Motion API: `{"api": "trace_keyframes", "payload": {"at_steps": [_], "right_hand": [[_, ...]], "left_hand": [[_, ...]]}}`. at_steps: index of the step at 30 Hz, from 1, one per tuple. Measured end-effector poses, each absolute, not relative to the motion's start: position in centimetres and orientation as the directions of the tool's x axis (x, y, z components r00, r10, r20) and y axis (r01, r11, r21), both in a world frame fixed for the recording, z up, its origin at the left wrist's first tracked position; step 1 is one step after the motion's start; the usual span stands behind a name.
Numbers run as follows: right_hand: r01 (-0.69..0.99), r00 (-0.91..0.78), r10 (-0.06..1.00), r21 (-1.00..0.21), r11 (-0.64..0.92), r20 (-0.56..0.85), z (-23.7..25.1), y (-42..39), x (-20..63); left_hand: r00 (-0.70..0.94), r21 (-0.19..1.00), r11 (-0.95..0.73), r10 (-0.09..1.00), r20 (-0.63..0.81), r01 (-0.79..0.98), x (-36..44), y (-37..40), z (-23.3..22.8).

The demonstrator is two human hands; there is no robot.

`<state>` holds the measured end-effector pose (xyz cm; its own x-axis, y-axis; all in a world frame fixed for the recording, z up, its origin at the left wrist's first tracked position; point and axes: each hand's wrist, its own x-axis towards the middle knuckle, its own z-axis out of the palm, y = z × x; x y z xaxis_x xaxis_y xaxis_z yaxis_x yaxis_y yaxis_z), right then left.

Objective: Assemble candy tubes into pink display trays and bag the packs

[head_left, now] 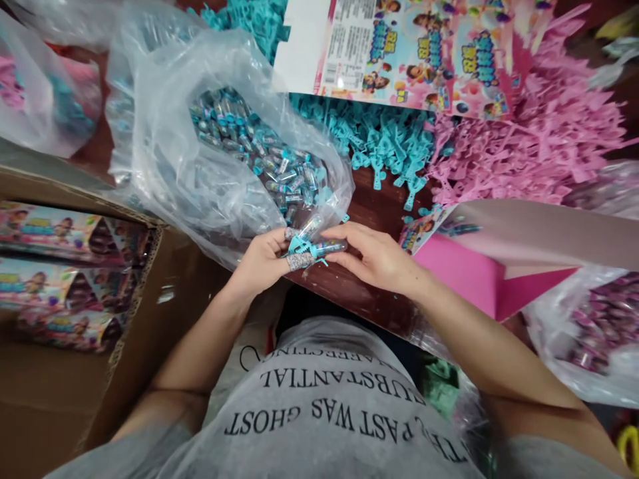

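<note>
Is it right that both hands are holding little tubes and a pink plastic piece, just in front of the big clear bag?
Not quite. The head view shows the plastic piece is teal, not pink. The rest holds: the left hand and right hand hold little tubes just in front of the big clear bag.

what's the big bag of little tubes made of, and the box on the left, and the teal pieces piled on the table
Bag: thin clear plastic film, glossy, crinkled and see-through. Box: brown corrugated cardboard, matte, its torn edge showing fluting. Teal pieces: probably moulded plastic, uniform colour with a slight sheen. Both hands, left hand and right hand, hold one tube.
</note>
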<state>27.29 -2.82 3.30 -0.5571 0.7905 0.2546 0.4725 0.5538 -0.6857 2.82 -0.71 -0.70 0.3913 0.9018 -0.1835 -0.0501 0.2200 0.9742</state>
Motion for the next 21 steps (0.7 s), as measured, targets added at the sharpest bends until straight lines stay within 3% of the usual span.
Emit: {"api": "trace_keyframes", "payload": {"at_steps": [5,10,14,17,21], "right_hand": [[0.519,-0.547,0.797,-0.645,0.562,0.255,3.5,-3.9,28.0],[0.419,-0.489,0.822,-0.748,0.515,0.292,3.1,-5.3,28.1],[0.53,-0.318,0.944,-0.809,0.254,0.088,3.3,-6.4,28.6],[0.544,-0.258,0.966,-0.83,0.12,-0.03,3.5,-7.3,29.7],[0.498,-0.209,0.972,-0.844,0.197,0.104,3.9,-9.0,31.7]], "left_hand": [[0.469,0.991,0.123,0.879,-0.089,-0.043,3.7,-0.9,-0.3],[0.527,0.999,0.031,0.85,-0.022,-0.008,4.4,-1.6,-0.7],[0.55,0.983,-0.112,0.835,0.015,0.144,4.7,-2.2,-0.9],[0.584,0.966,-0.191,0.81,0.055,0.174,5.7,-2.4,-1.2],[0.646,0.974,-0.216,0.754,0.12,0.071,9.5,-2.5,-1.8]]}}
